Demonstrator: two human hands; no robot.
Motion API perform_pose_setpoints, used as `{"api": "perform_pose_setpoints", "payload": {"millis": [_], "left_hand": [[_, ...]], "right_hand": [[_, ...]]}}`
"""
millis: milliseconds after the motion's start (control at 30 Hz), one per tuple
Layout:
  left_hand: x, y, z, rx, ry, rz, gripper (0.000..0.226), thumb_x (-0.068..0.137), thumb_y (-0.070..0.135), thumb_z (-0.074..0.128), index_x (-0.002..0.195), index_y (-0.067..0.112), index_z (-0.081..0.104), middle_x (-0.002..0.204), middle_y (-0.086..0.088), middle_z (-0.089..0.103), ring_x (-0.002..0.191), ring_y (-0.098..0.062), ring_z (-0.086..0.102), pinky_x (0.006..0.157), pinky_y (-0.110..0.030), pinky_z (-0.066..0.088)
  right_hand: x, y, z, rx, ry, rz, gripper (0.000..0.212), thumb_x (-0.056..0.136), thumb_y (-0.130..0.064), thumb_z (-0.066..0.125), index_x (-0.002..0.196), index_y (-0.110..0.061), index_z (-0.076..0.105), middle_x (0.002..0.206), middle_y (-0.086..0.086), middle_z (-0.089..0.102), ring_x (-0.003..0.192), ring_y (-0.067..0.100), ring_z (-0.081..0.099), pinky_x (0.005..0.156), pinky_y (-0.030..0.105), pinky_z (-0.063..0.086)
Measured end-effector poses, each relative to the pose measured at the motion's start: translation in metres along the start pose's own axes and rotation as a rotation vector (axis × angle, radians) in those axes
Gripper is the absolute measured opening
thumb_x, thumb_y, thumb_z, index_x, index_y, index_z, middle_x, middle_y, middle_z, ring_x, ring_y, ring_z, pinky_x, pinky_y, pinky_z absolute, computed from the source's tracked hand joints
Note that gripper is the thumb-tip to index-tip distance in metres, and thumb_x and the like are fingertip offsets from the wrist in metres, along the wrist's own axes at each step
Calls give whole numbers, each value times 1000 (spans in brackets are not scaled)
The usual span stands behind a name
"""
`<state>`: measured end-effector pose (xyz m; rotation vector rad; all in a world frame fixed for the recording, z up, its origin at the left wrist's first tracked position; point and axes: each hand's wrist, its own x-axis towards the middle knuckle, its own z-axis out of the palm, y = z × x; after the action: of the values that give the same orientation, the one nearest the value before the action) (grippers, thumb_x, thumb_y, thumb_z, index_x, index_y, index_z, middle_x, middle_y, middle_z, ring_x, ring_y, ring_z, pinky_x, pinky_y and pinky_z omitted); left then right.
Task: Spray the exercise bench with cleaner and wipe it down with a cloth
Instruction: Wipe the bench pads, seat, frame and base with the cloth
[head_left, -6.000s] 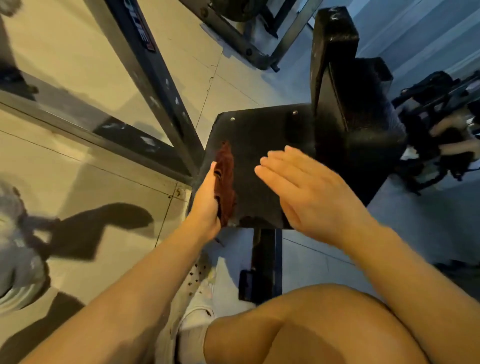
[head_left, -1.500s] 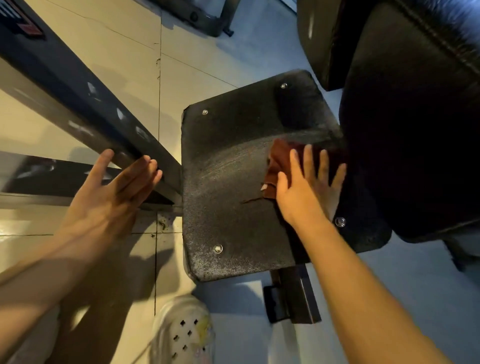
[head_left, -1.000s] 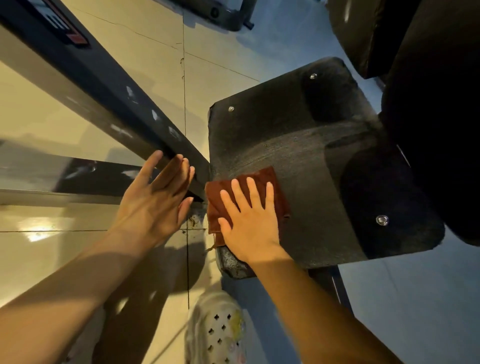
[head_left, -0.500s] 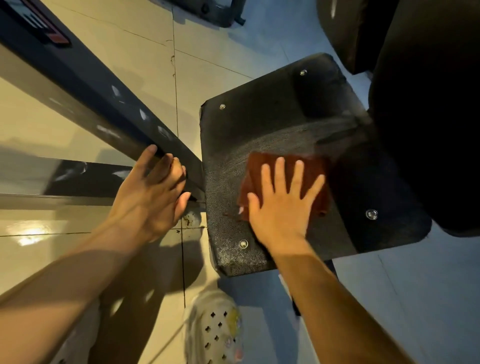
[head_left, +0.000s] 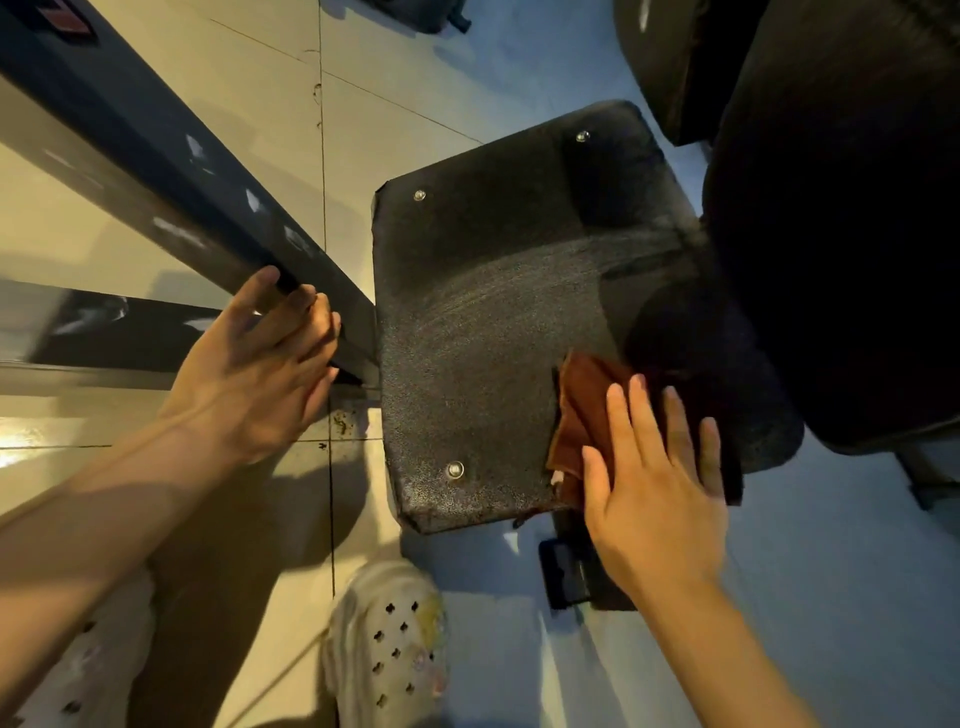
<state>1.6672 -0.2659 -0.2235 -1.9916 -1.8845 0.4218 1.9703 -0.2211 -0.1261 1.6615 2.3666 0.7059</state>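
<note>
The black textured bench seat pad (head_left: 483, 322) with metal studs fills the middle of the view. A rust-red cloth (head_left: 584, 410) lies on its near right part. My right hand (head_left: 654, 483) presses flat on the cloth with straight, spread fingers. My left hand (head_left: 260, 374) is off the pad to the left, its fingers resting against a dark slanted steel beam (head_left: 171, 182). No spray bottle is in view.
A large black padded backrest (head_left: 841, 218) rises at the right, overhanging the seat. The seat's dark support post (head_left: 571, 571) shows below the pad. A white perforated clog (head_left: 389, 649) stands on the tiled floor near the bottom centre.
My right hand has slid the cloth rightwards and towards the near edge of the seat. My left hand stays against the steel beam.
</note>
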Motion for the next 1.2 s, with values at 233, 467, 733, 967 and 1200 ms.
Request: {"api": "perform_pose_setpoints", "payload": {"millis": [233, 467, 733, 967, 1200], "left_hand": [[0, 7, -6, -43, -39, -40, 86, 81, 22, -29, 153, 9, 16, 157, -13, 19, 148, -36, 4, 117, -54, -10], [1, 5, -6, 125, -186, -24, 64, 94, 36, -4, 152, 10, -6, 159, -14, -3, 148, -35, -12, 117, -57, -11], [6, 7, -10, 1, -197, -16, 83, 71, 15, -32, 149, 3, -7, 158, -16, -1, 148, -35, -8, 115, -54, -13], [3, 1, -11, 71, -156, -8, 61, 101, 39, 11, 153, 10, 2, 159, -13, 4, 148, -34, -6, 105, -56, -21], [2, 0, -15, 51, -178, -29, 64, 101, 45, 18, 154, 11, 5, 160, -13, 3, 148, -34, -5, 105, -56, -22]], "right_hand": [[-26, -88, 28, 89, -37, -316, 57, 86, -43, 58, 136, -14, 56, 143, 10, 52, 132, 31, 49, 115, 49, 27], [-37, -95, 35, 80, -151, -495, 76, 72, -47, 78, 137, -18, 53, 145, 5, 50, 134, 26, 47, 116, 47, 27], [-21, -45, 21, 69, -115, -371, 61, 92, -46, 31, 143, -17, 48, 149, 9, 45, 137, 34, 42, 117, 52, 22], [112, -123, 28, -133, -232, -509, 60, 102, -54, 10, 155, -30, -4, 164, -1, -11, 147, 37, -17, 110, 64, -17], [117, -150, 30, -120, -207, -518, 62, 103, -49, 20, 156, -21, 4, 164, 8, -3, 148, 41, -10, 114, 64, -10]]}}
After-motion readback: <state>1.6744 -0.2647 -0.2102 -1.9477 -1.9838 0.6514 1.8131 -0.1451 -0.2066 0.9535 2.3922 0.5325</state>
